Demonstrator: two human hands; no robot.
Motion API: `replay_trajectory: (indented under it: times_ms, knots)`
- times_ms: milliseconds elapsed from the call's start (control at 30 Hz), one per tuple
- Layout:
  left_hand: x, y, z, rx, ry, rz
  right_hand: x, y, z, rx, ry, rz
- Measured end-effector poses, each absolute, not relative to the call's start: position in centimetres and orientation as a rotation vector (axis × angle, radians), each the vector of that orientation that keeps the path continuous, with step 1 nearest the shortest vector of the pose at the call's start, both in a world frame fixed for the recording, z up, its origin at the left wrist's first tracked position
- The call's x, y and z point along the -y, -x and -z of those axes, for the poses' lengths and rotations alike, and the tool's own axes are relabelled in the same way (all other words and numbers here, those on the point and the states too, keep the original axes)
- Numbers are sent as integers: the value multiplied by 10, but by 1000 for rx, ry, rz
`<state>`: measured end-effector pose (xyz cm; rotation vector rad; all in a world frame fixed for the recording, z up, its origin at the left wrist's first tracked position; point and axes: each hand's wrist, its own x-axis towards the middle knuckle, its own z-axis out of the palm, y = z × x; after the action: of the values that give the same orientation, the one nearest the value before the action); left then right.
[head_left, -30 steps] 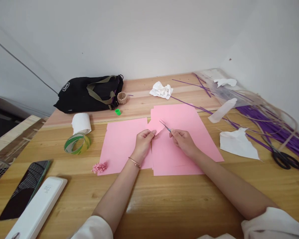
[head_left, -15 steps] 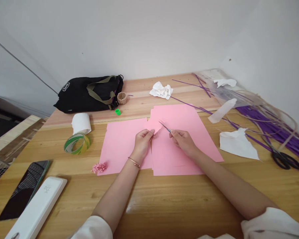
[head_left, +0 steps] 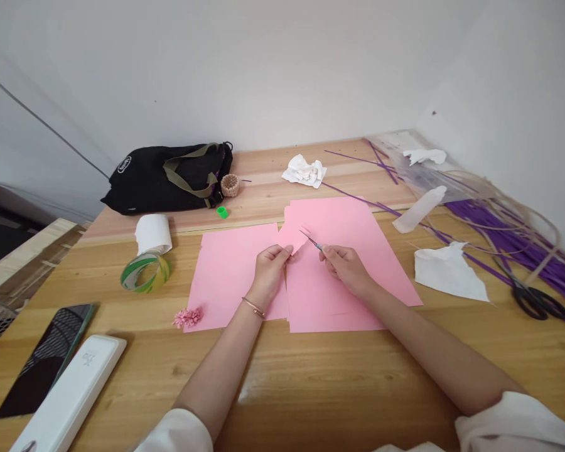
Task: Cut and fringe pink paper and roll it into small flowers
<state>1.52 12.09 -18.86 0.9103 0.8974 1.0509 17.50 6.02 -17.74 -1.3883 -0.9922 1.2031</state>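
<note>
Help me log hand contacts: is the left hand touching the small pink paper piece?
Touching. The head view shows the left hand gripping the small pink paper piece, its thumb laid over the near edge.

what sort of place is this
Probably a craft spot at a brown wooden table: flat pink paper sheets, a bundle of thin purple strips and black-handled metal scissors lie on it.

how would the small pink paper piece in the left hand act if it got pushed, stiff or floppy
The small pink paper piece is probably light, since it looks like a thin sheet. It seems fairly stiff, as it extends nearly flat beyond the left hand. A push on its far end might bend it, though, since only the near edge is pinched.
</note>
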Motion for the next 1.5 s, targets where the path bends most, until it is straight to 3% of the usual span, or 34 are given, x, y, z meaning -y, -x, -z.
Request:
replay_trajectory:
  times_ms: [1500]
  knots:
    - [-121, -14, 190, -890, -961, -1008, -61, -174, 174, 978, 1396, -1204]
